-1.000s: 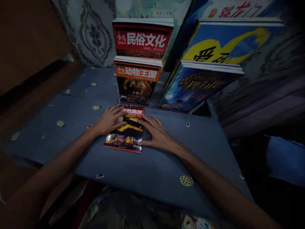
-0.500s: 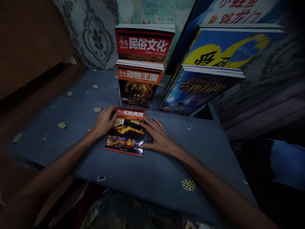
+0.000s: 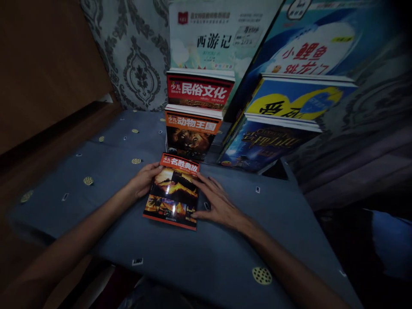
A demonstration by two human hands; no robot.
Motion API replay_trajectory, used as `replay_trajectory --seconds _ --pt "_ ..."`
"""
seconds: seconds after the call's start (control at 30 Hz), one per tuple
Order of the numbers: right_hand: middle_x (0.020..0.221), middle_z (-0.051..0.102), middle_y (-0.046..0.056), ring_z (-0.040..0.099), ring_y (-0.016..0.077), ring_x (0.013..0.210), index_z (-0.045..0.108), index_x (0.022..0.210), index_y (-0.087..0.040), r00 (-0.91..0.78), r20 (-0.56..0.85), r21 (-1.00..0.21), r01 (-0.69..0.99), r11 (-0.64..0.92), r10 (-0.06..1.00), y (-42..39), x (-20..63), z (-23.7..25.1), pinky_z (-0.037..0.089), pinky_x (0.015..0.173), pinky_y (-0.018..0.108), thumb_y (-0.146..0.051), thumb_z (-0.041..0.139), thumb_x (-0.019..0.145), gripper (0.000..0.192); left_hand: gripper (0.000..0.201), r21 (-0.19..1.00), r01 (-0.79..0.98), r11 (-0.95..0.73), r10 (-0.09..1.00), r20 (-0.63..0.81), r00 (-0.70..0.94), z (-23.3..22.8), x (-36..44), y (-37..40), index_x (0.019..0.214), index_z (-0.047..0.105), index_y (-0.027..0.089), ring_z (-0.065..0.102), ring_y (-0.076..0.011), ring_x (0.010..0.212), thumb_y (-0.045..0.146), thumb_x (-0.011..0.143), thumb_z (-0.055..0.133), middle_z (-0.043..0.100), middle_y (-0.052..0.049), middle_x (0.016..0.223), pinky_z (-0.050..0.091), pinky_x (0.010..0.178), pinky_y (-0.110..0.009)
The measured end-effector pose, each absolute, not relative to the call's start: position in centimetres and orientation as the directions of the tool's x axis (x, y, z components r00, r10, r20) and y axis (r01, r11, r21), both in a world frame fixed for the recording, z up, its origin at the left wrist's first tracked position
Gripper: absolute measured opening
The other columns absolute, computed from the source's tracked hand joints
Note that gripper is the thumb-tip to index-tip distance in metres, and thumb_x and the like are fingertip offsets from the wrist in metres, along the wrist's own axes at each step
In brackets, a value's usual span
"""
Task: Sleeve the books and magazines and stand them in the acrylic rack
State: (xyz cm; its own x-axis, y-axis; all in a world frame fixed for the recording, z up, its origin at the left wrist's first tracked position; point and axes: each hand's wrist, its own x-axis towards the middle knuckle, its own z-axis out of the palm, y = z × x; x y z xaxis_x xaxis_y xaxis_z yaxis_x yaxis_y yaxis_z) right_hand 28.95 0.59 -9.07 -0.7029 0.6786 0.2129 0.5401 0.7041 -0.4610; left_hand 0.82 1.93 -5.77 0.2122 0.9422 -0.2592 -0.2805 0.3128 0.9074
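A thin paperback book [image 3: 174, 189] with a red title band and a golden picture of a wall faces up on the cloth. Its top edge looks slightly raised. On its left edge is my left hand [image 3: 144, 180], closed with the thumb over the cover and the other fingers out of sight underneath. Along the right edge lies my right hand [image 3: 219, 201], fingers stretched and spread, its index fingertip and thumb touching the cover's side. Just behind stands an orange-topped book [image 3: 193, 135] with a lion on it.
A red-topped book [image 3: 199, 88] and a pale green book [image 3: 206, 38] stand behind the lion book. To their right are a dark blue book [image 3: 264, 143], a yellow-and-blue book [image 3: 299, 96] and a taller blue book [image 3: 312, 40]. Grey-blue cloth [image 3: 106, 193] covers the table.
The view has tilted up, showing more of the rear books. The book's top edge has come up, and my left hand has slid lower and closed around its left edge.
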Motion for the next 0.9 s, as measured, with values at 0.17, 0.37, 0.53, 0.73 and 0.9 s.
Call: replay_trajectory --seconds 0.17,0.37,0.53,0.73,0.9 --pt "0.170 0.018 0.014 0.030 0.0394 0.152 0.019 0.162 -0.036 -0.657 0.284 -0.601 0.446 0.663 0.699 0.1 29.0 -9.4 0.038 0.116 0.064 -0.069 0.069 0.082 0.100 0.025 0.834 -0.434 0.342 0.938 -0.276 0.209 -5.4 1.0 1.8 0.104 0.071 0.011 0.075 -0.0181 0.084 0.021 0.082 0.077 0.079 -0.011 0.101 0.060 0.084 -0.028" --pt "0.169 0.019 0.007 0.051 0.0358 0.138 0.045 0.150 -0.042 -0.442 0.345 -0.808 0.310 0.502 0.828 -0.7 28.0 -9.2 0.054 0.104 0.056 -0.049 0.076 0.085 0.072 0.031 0.801 -0.509 0.315 0.949 -0.254 0.187 -5.8 1.2 1.7 0.110 0.070 0.011 0.076 -0.0215 0.089 0.022 0.082 0.078 0.079 -0.012 0.103 0.059 0.087 -0.033" --pt "0.118 0.066 0.006 0.067 0.0127 0.075 0.052 0.135 -0.032 -0.327 0.143 -0.988 0.007 0.153 0.934 -1.1 26.6 -8.7 0.061 0.067 0.031 -0.037 0.078 0.083 0.058 0.028 0.815 -0.506 0.285 0.959 -0.236 0.160 -6.2 1.2 1.7 0.109 0.070 0.012 0.076 -0.0219 0.087 0.026 0.085 0.076 0.078 -0.011 0.105 0.060 0.086 -0.035" --pt "0.074 0.066 -0.009 0.056 0.0068 0.050 0.047 0.110 -0.027 -0.374 -0.028 -0.956 -0.260 -0.134 0.927 -1.6 25.2 -7.7 0.049 0.047 0.018 -0.041 0.087 0.071 0.058 0.031 0.850 -0.435 0.298 0.955 -0.262 0.141 -5.8 1.1 1.9 0.110 0.070 0.015 0.075 -0.0215 0.087 0.034 0.086 0.074 0.079 -0.009 0.101 0.060 0.085 -0.035" --pt "0.080 0.071 -0.002 0.069 0.0135 0.060 0.050 0.119 -0.024 -0.560 -0.077 -0.912 -0.295 -0.285 0.825 -3.0 24.6 -6.4 0.052 0.046 0.020 -0.044 0.084 0.075 0.059 0.037 0.911 -0.185 0.369 0.923 -0.336 0.186 -5.0 0.8 2.2 0.100 0.072 0.015 0.072 -0.0184 0.068 0.045 0.080 0.078 0.078 -0.006 0.083 0.058 0.067 -0.029"
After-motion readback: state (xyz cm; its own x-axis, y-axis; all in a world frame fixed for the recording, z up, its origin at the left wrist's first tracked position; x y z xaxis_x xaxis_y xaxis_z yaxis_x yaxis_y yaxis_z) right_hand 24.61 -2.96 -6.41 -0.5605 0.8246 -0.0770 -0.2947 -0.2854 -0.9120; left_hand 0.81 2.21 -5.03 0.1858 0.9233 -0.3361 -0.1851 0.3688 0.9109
